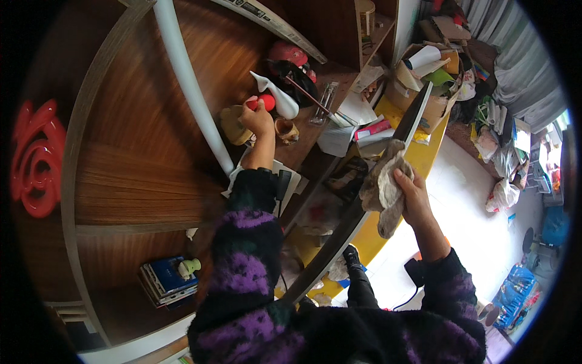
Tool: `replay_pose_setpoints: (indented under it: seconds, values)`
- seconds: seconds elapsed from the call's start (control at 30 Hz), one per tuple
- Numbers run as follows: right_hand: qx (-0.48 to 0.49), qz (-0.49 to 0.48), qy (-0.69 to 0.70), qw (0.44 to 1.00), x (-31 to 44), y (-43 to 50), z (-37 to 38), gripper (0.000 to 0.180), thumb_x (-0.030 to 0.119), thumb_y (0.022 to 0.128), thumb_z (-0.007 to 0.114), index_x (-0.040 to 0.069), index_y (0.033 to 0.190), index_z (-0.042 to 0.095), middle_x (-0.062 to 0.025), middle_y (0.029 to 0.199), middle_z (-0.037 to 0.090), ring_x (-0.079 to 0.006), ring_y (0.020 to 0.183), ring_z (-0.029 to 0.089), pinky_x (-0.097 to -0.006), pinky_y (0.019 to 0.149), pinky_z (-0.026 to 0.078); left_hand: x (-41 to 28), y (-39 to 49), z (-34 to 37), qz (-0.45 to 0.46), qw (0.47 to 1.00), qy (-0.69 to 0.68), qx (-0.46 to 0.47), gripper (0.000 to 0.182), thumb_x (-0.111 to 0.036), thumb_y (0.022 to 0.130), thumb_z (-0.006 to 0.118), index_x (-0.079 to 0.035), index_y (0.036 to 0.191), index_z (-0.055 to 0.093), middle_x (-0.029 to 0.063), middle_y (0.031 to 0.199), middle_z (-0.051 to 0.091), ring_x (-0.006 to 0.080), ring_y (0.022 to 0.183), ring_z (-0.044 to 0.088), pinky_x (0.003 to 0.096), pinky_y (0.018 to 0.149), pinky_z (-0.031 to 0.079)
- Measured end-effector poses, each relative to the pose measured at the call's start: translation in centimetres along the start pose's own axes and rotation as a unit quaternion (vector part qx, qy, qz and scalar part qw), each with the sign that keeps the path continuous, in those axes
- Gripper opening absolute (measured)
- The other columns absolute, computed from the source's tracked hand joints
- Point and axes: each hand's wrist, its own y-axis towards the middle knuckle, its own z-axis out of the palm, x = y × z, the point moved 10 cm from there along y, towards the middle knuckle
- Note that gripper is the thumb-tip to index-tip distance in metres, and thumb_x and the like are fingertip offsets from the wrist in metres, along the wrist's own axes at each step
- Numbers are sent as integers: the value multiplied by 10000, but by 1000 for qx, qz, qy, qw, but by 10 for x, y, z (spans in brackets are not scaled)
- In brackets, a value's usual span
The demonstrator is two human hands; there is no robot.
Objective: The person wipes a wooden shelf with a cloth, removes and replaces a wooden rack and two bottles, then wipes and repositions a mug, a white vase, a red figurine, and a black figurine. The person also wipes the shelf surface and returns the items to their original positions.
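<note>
My left hand (258, 117) reaches into a wooden shelf compartment, its fingers closed on a small red object (266, 103) whose kind I cannot tell. Right beside it lies a white, curved, vase-like piece (283, 101). A tan pot-like object (234, 125) stands behind my left wrist, and a small brown ceramic cup (286, 131) is on the shelf to the right of it. My right hand (411, 193) grips a crumpled grey-beige cloth (388, 184) by the edge of a long dark panel (338, 248).
A white pipe (191, 86) curves across the shelf. Brushes (313, 100), a clear container (325, 103) and papers (357, 109) crowd the right side. Books (168, 280) lie in a lower compartment. An overfilled cardboard box (425, 98) rests on a yellow surface (425, 152).
</note>
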Motion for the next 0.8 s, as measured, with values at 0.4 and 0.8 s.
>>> replay_pose_setpoints:
  seconds: [0.4, 0.8]
  values:
    - [25, 44, 18, 999, -41, 99, 35, 361, 200, 906, 594, 3, 1192, 496, -81, 982, 621, -169, 838, 627, -321, 731, 525, -13, -91, 15, -99, 967, -133, 194, 166, -82, 826, 671, -26, 978, 632, 98, 898, 658, 238, 787, 634, 338, 744, 506]
    - [27, 58, 55, 996, -64, 107, 31, 356, 184, 921, 569, -1, 1214, 489, -86, 1011, 616, -176, 875, 617, -331, 767, 517, -4, -73, 72, 54, 962, 181, 196, 226, -182, 765, 705, -55, 947, 656, 171, 886, 672, 361, 854, 638, 432, 766, 491]
